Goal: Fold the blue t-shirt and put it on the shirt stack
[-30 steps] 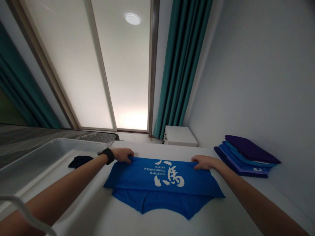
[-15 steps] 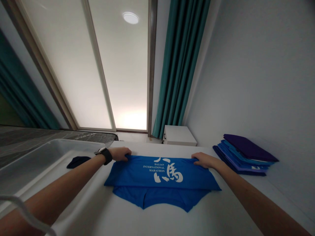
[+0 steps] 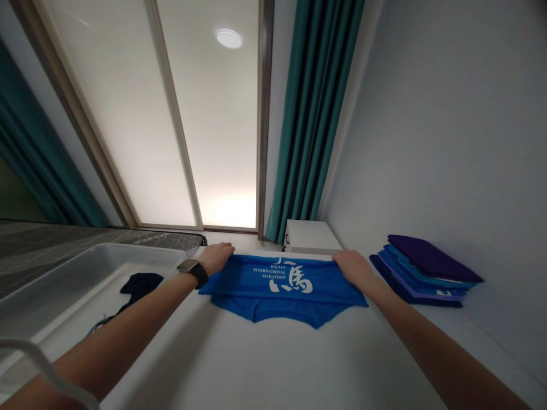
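A blue T-shirt [image 3: 243, 283] with white lettering lies folded across on the white table [image 3: 273, 364], its neckline and shoulder part showing below the printed fold. At its far left corner, my left hand [image 3: 216, 257], with a watch on the wrist, is closed on the cloth. My right hand [image 3: 351, 266] grips the far right corner in the same way. The fingertips of both hands are partly hidden behind the backs of the hands. Between them the far edge of the shirt runs nearly straight.
To the right, against the wall, rests a stack of folded clothes [image 3: 431, 262] in purple and blue. A clear plastic bin [image 3: 102, 250] on the left holds a dark garment [image 3: 143, 285]. Beyond the table stands a white cabinet [image 3: 314, 236]. A pale cable [image 3: 40, 364] crosses the lower left.
Both hands have moved away from me, and the T-shirt has slid with them toward the table's far edge. More of the dark garment in the bin shows.
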Demonstrator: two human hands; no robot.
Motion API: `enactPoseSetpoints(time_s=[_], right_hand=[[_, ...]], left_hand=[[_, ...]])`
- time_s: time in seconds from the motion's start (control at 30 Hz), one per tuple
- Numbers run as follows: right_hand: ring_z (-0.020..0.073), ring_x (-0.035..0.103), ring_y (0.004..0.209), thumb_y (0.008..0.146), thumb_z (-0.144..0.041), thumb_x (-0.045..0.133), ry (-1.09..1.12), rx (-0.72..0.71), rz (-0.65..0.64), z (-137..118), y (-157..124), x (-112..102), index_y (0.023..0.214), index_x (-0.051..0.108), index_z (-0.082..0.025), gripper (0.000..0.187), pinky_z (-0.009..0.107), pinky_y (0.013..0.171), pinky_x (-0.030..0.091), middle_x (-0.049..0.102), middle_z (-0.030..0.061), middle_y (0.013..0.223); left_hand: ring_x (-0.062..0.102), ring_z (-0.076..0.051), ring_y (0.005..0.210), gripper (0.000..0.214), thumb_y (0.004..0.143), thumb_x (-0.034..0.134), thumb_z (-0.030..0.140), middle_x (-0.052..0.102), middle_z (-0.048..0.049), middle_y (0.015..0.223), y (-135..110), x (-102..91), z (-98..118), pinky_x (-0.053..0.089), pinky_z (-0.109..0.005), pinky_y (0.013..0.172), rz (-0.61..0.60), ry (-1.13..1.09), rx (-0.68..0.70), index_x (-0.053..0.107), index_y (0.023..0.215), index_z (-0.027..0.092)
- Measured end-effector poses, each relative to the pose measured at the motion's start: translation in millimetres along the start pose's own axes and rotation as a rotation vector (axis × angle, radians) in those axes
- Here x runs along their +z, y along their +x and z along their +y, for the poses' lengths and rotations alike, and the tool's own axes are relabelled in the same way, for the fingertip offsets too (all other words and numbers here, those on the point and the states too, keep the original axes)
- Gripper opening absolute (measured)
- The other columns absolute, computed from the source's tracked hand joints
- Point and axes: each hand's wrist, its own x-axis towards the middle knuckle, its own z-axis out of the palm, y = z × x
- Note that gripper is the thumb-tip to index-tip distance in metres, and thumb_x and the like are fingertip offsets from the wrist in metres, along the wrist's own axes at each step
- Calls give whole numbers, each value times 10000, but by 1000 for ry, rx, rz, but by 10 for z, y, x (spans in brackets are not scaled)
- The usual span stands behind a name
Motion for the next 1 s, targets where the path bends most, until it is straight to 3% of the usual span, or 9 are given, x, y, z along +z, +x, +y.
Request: enactPoseSetpoints(time_s=[0.13,0.27,0.43,0.57,0.7,0.8,0.9,1.0], right_hand=[[214,664,859,850,-105,467,127,91,-82,-29,67,15,1024,611,-197,244,293,737,459,697,96,968],[137,657,644,889,-108,372,275,152,-99,7,30,60,1096,527,-202,275,217,577,446,703,40,845],[136,654,745,869,-112,380,406,144,18,95,-161,14,1030,521,-207,234,215,637,429,683,46,940],[190,620,763,841,-209,426,457,107,128,108,-536,-13,938,539,-227,149,259,658,420,661,32,825],[228,622,755,865,-331,358,540,97,150,52,-1104,257,954,525,-240,210,327,702,464,662,56,843],[256,626,994,839,-338,365,606,100,169,7,-1501,639,988,524,-250,235,373,865,473,664,92,1074],[260,591,1116,837,-304,346,582,76,187,-16,-1762,954,1003,533,-264,253,417,958,446,628,88,1214],[291,565,1161,836,-272,350,444,35,194,-20,-1889,1062,986,583,-274,277,518,1034,370,609,66,1272]], left_hand=[[674,-241,852,188,832,463,101,676,-126,971,32,-17,49,477,-345,756,-31,-85,-113,611,930,164],[678,-173,629,184,834,458,130,702,-69,805,23,-31,15,484,-272,653,-39,-219,-172,586,963,156],[692,-188,794,185,840,438,172,714,-49,857,-195,-143,-1,480,-258,711,72,-303,-189,554,984,182],[661,-240,893,146,813,467,212,698,-67,911,-624,-143,68,477,-306,752,212,-301,-212,550,932,195],[665,-237,846,186,844,417,261,691,-68,927,-1189,117,152,503,-325,748,229,-387,-174,537,976,208],[657,-247,962,225,820,421,251,684,-55,1045,-1564,405,212,506,-346,841,184,-389,-144,539,1012,245],[662,-264,972,280,804,413,258,672,-27,1111,-1819,633,281,530,-361,809,95,-320,-162,556,1043,287],[639,-278,1038,285,817,427,298,642,-37,1201,-1958,733,333,515,-379,874,126,-243,-150,594,1048,301]])
